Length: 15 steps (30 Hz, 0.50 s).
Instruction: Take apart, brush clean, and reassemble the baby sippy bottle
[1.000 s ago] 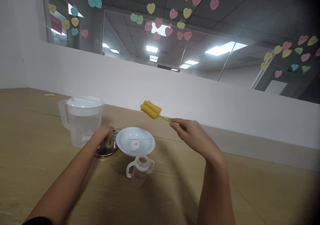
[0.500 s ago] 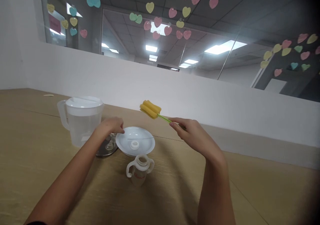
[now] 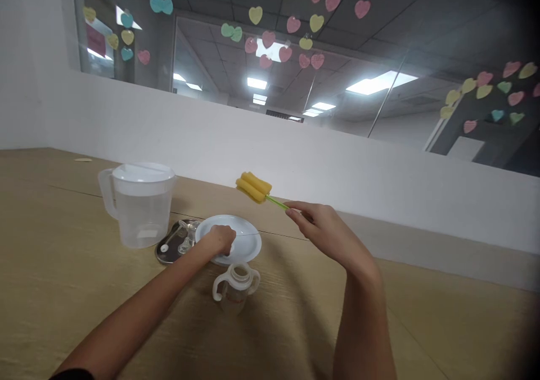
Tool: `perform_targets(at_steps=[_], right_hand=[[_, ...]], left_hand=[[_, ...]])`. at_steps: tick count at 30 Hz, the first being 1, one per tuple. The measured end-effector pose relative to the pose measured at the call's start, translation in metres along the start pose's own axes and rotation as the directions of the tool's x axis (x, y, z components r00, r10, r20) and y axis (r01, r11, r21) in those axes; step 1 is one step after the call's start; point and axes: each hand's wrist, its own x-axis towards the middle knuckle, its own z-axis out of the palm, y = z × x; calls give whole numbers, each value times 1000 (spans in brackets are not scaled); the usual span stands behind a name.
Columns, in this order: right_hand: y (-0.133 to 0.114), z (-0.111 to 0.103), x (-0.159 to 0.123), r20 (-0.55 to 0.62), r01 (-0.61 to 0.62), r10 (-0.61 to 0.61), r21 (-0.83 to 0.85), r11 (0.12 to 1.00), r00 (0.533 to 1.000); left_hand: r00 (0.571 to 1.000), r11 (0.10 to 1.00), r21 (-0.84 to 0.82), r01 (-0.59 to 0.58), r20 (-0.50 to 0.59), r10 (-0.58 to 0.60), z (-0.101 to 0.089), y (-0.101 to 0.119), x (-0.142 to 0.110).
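My right hand pinches the green stem of a yellow sponge brush and holds it in the air above the table, sponge end pointing left. My left hand is down on the white plate with its fingers curled over the spot where a small white ring lay; the ring is hidden under the fingers. In front of the plate stands an open clear baby bottle with two white handles.
A clear pitcher with a white lid holds water at the left. Beside it a small metal dish carries a clear teat and a small spoon. A low white partition runs along the back of the wooden table.
My left hand has moved right, from the metal dish by the pitcher onto the white plate, and now covers the white ring. My right hand with the brush has stayed put.
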Motion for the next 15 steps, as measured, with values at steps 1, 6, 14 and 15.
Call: perform_targets(at_steps=[1,6,14,15], right_hand=[[0,0,0,-1,-5,5,-4,1000,1000],[9,1,1,-40,-63,61,-49,997,997],[7,-8,-7,-43,-76,76,14,997,996],[3,-9,-8,-35,-38,39,30,999,999]], left_hand=[[1000,1000,-10,-22,-15,21,-4,-1,-2],[936,980,-118,-162,-334,114,-34,-13,-17],[528,576,-523,-629,-831,-178,-75,-24,-48],[532,507,-551,-663,-823,-200,-78,-22,-52]])
